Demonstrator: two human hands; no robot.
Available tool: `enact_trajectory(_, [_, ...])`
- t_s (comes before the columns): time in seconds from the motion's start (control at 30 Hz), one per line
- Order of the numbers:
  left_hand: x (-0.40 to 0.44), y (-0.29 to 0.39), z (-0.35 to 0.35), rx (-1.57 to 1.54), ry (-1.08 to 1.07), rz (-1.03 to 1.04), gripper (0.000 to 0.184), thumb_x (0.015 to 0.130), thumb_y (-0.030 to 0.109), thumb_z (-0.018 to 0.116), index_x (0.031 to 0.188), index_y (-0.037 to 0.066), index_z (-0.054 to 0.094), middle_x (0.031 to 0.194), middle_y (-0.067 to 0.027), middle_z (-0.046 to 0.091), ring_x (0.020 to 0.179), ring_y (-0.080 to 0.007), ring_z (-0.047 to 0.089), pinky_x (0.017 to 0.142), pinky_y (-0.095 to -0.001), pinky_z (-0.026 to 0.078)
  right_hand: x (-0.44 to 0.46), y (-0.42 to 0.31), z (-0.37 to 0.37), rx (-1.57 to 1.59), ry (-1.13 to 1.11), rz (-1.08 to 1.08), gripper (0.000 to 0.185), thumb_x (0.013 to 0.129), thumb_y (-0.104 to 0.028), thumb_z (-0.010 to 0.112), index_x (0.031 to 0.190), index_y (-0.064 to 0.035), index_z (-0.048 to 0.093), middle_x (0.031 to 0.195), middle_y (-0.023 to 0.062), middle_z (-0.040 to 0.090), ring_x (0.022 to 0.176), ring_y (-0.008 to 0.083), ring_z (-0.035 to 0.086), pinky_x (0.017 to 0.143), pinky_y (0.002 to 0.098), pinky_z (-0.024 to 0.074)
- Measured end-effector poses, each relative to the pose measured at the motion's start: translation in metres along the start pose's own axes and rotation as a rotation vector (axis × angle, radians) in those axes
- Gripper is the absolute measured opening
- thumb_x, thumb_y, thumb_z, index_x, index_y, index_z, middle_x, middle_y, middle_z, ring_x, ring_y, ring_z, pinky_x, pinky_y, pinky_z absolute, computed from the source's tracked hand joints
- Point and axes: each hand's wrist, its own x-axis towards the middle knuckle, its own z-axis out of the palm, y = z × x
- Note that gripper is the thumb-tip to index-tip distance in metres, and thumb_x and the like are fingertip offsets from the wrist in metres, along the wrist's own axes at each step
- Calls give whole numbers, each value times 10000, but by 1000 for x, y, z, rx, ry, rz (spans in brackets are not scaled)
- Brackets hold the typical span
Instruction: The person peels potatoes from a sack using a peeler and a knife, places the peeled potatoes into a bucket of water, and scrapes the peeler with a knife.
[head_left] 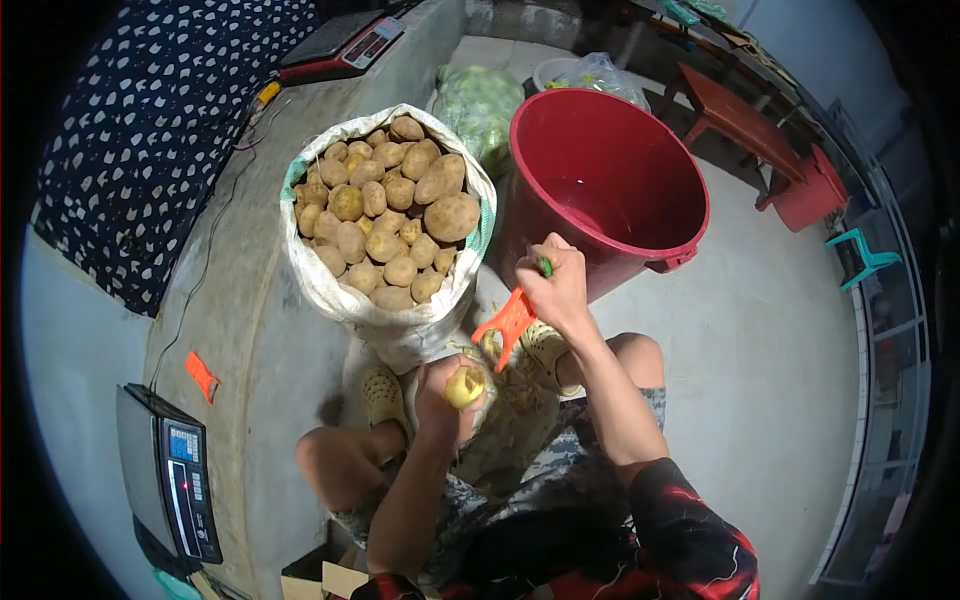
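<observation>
From here I get potato (463, 388) part-hidden by left hand (437, 392), cardboard (342, 580) cut off at bottom, lower scale display (184, 490) too small to read.

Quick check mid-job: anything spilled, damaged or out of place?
Loose peelings lie scattered between the shoes, which looks untidy because no container visibly holds them. The sack of potatoes stands upright; nothing else stands out.

A partly peeled yellow potato (463, 388) is held — an orange peeler (515, 317) slants near it.
</observation>
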Motion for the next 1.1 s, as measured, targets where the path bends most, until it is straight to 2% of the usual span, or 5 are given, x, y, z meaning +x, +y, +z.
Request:
enact_trajectory(0.33, [-6,8,9,303,-222,115,274,878,273,523,836,6,562,678,-81,551,577,-202,533,503,-303,421,-3,-8,-5,104,-114,27,116,582,-134,642,574,-47,566,586,72,478,624,222,464,677,358,328])
enact_trajectory(0.43, [-8,-9,32,81,421,269,272,860,257,531,759,9,575,634,-69,528,560,-178,508,522,-293,417,-5,-31,-8,147,-123,-143,154,591,-158,651,580,-30,567,603,92,467,620,239,459,629,356,324])
enact_trajectory(0.63, [-16,28,18,472,-267,200,301,867,260,523,751,-8,594,669,-54,550,594,-134,508,568,-280,416,7,-6,-10,65,-178,124,268,605,-244,675,636,19,641,604,134,472,596,277,470,563,401,361])
enact_trajectory(0.8, [-10,15,5,540,-142,299,383,879,273,508,689,-42,617,613,-29,568,579,-97,509,556,-267,386,0,-34,-17,22,-163,-208,186,605,-142,631,604,17,535,625,89,410,604,211,406,561,351,311])
enact_trajectory(1.1, [0,7,3,250,-90,192,359,952,341,480,915,22,638,707,-27,577,566,-117,496,526,-284,376,2,-10,-8,229,-187,219,238,672,-129,626,612,60,495,600,95,395,587,164,391,543,359,303])
